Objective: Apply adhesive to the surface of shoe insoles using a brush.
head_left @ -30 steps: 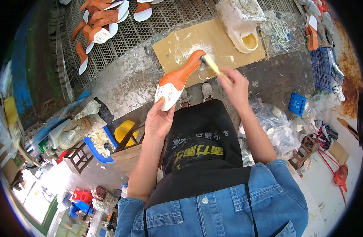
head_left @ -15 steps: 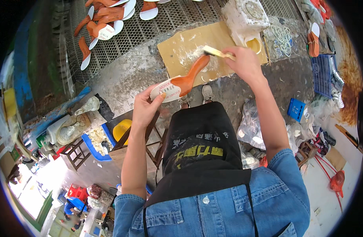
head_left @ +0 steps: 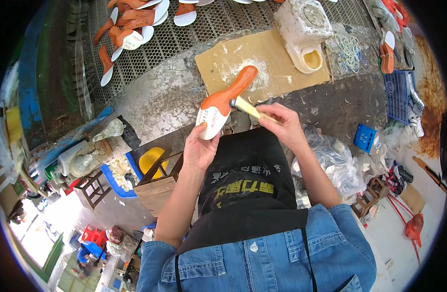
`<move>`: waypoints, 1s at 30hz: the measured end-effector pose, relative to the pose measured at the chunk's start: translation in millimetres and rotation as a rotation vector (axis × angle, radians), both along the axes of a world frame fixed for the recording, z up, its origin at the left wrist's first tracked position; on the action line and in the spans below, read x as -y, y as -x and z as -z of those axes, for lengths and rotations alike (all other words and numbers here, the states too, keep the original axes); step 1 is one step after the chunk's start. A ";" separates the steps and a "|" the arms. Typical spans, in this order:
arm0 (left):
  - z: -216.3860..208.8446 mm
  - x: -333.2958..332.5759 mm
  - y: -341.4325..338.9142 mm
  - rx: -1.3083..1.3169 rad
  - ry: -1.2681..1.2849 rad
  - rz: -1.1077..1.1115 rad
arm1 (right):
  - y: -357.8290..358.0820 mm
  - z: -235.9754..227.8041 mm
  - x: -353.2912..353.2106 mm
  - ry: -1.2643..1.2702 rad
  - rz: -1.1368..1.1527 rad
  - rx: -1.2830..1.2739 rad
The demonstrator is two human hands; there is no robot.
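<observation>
My left hand (head_left: 201, 151) pinches the white toe end of a shoe insole (head_left: 229, 97), thumb on top. Its curved heel part is orange-brown and points up and away over the cardboard. In my right hand (head_left: 284, 127) is a brush (head_left: 250, 108) with a flat, pale yellow handle, fingers closed round the handle's end. The dark bristle tip meets the insole's right edge, near the line between orange and white. Beneath lies a brown cardboard sheet (head_left: 218, 61) smeared with white.
A crusted white container (head_left: 308, 61) with a yellowish opening stands on the cardboard's right. Several more insoles (head_left: 136, 19) lie on a metal mesh (head_left: 155, 53) at the far left. A blue crate (head_left: 397, 97) is at the right, plastic bags (head_left: 337, 158) below. Wooden stools flank me.
The brush has moved down from beside the heel tip to the insole's middle edge. My left hand has turned the insole steeper and shifted right and nearer to me.
</observation>
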State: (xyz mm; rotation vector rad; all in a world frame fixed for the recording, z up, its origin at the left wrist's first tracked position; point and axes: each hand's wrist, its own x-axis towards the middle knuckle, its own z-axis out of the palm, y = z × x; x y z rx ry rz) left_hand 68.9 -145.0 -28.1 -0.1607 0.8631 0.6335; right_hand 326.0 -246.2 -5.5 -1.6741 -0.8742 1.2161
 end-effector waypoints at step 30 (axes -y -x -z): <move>-34.7 -1.4 -20.7 -0.173 -0.176 0.053 | 12.5 -43.1 -2.3 -0.155 0.139 0.616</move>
